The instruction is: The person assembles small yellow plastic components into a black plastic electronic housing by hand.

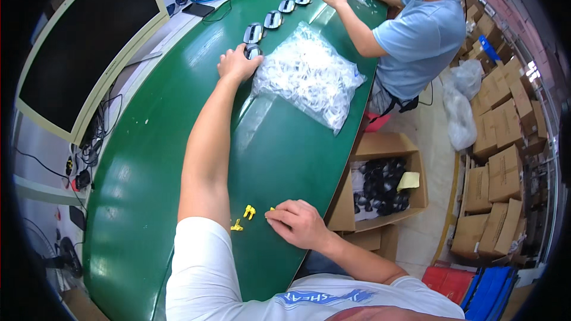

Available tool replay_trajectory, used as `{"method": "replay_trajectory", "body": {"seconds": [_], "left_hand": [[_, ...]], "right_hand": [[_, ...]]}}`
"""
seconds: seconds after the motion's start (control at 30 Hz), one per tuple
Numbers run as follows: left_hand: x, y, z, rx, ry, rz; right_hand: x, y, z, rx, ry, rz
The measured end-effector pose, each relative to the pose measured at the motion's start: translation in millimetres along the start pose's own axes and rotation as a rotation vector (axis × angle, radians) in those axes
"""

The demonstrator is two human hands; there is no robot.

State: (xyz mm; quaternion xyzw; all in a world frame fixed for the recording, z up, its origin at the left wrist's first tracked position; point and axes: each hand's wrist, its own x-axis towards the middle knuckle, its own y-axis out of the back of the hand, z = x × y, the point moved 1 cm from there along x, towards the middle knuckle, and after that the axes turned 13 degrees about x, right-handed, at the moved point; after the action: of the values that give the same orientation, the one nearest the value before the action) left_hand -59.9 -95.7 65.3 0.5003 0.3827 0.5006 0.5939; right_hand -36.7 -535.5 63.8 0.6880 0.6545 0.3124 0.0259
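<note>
My left hand [238, 64] is stretched far out over the green table. Its fingers close round the nearest of several rounded black-and-silver parts [254, 52], much of which the hand covers. A matching part [253, 33] lies just beyond it, with more trailing off in a line. Close to my body, my right hand [300, 226] pinches a small yellow plastic piece [272, 208], of which only a bit shows at the fingertips. Similar yellow pieces [249, 211] lie to the left of that hand, some beside my left arm.
A clear bag of white plastic pieces [312, 77] lies right of my left hand. Across the table a co-worker [416, 35] handles parts. An open carton of black parts [383, 187] stands beyond the table's right edge. A large monitor [89, 41] rises at left.
</note>
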Motion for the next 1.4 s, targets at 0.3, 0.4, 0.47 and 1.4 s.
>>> {"method": "replay_trajectory", "body": {"seconds": [0.3,0.4,0.47,1.4], "left_hand": [[-86,72,-134,-0.008,-0.167,-0.263],[-167,92,-214,-0.745,0.009,-0.346],[-237,107,-248,-1.111,0.098,-0.305],[-524,55,-179,-1.776,-0.3,-0.83]], "right_hand": [[2,-2,1,0.001,0.01,-0.023],[-3,-4,-2,0.024,0.035,-0.031],[-4,-4,-6,0.044,0.046,-0.031],[-37,-22,-24,0.255,-0.263,-0.051]]}}
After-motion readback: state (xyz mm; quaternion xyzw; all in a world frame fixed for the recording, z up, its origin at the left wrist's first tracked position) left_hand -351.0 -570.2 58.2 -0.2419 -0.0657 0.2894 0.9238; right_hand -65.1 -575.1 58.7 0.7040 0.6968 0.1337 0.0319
